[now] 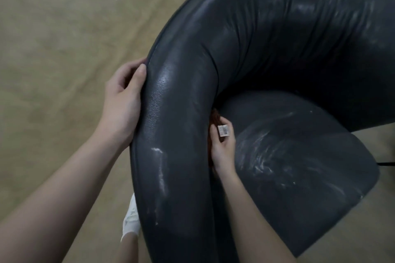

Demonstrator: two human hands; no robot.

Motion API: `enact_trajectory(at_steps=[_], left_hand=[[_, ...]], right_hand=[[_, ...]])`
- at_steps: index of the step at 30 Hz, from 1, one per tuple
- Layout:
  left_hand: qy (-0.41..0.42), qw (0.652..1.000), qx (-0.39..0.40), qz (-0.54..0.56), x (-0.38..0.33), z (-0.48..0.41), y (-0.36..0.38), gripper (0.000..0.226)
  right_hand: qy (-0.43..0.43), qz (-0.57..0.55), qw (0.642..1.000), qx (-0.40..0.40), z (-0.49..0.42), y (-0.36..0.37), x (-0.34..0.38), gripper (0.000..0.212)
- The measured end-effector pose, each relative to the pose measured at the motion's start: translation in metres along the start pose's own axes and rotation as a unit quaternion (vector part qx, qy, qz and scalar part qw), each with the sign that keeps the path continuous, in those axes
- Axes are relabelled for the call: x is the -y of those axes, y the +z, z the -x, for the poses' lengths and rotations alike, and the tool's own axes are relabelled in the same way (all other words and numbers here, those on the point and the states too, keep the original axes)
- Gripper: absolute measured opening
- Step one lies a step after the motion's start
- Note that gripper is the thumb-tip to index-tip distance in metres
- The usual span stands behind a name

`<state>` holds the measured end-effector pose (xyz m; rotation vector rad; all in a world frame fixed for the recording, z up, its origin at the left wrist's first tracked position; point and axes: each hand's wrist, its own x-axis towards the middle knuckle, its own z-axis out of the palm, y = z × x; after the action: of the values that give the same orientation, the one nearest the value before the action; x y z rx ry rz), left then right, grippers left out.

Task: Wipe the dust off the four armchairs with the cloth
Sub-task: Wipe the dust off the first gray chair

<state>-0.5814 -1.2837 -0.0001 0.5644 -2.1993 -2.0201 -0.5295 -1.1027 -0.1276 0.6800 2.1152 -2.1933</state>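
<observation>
Dark grey leather armchair (pixel 267 49) fills the view from 12 to 5 o'clock. From 8 o'clock the left arm reaches up; the left hand (pixel 124 100) grips the outer rim of the armrest (pixel 177 134) at 9 o'clock, thumb on the edge. Just below centre, the right hand (pixel 223 147) clutches the rust-orange cloth (pixel 213 116), pressed into the gap between armrest and dusty seat cushion (pixel 299 156), its white tag (pixel 223 130) showing.

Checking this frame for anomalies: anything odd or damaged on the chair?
No damage shows on the chair. White dust smears streak the seat and the near arm, so those are not wiped yet. The right hand holds the cloth down in the gap between arm and seat, mostly hidden.
</observation>
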Motion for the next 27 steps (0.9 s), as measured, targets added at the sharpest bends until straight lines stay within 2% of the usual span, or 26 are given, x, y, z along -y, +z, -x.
enact_trajectory(at_steps=[10, 18, 22, 25, 27], left_hand=[[0.043, 0.998, -0.01, -0.053, 0.002, 0.001, 0.001, 0.018], [0.048, 0.997, -0.016, -0.056, 0.004, 0.001, 0.002, 0.021], [0.054, 0.996, -0.015, -0.072, 0.003, 0.0, 0.001, 0.02], [0.056, 0.995, -0.018, -0.083, 0.003, 0.0, 0.001, 0.019], [0.054, 0.995, -0.017, -0.085, 0.003, 0.0, 0.001, 0.018]], right_hand=[[0.146, 0.017, 0.987, 0.067, -0.024, 0.006, -0.084, 0.023], [0.166, 0.105, 0.975, 0.102, -0.018, 0.011, -0.115, 0.033], [0.178, 0.053, 0.979, 0.08, -0.021, 0.015, -0.107, 0.023], [0.203, -0.035, 0.977, 0.05, -0.018, 0.011, -0.093, 0.016], [0.218, -0.093, 0.97, 0.047, -0.016, 0.01, -0.084, 0.018]])
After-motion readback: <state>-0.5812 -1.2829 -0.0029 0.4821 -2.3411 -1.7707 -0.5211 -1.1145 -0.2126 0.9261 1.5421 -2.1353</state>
